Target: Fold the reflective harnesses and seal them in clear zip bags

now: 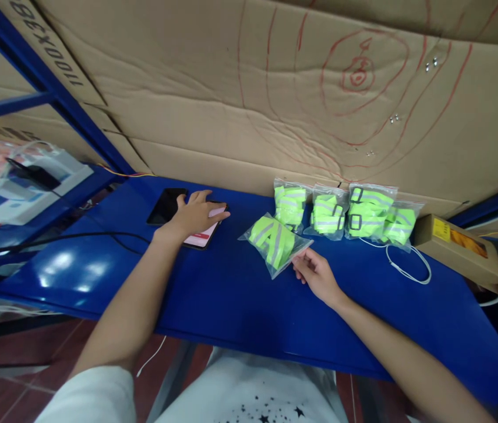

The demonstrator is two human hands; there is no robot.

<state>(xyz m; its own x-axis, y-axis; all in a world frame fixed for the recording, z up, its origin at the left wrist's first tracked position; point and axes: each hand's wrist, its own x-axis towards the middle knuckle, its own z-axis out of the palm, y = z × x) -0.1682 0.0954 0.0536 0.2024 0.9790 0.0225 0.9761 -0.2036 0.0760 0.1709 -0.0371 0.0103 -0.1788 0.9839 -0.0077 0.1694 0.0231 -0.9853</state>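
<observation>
My right hand (316, 274) pinches the zip edge of a clear bag (275, 242) with folded neon-yellow reflective straps inside. The bag lies tilted on the blue table, in front of several similar bags. My left hand (196, 215) rests with fingers spread over a phone (201, 237) whose lit screen shows white, pink and red. A second phone-like device (167, 205) with a dark screen lies just left of that hand. Upright along the cardboard stand the other strap bags, among them one at the left (290, 205), one in the middle (327, 212) and a larger one (370, 211).
Behind the blue table (231, 299) rises a cardboard wall (187, 88) with red rings drawn on it. An open cardboard box (455, 252) sits at the right, near a looped white cable (407, 273). Power strips (37, 188) and wires crowd the left; a black cable (54, 239) crosses the table.
</observation>
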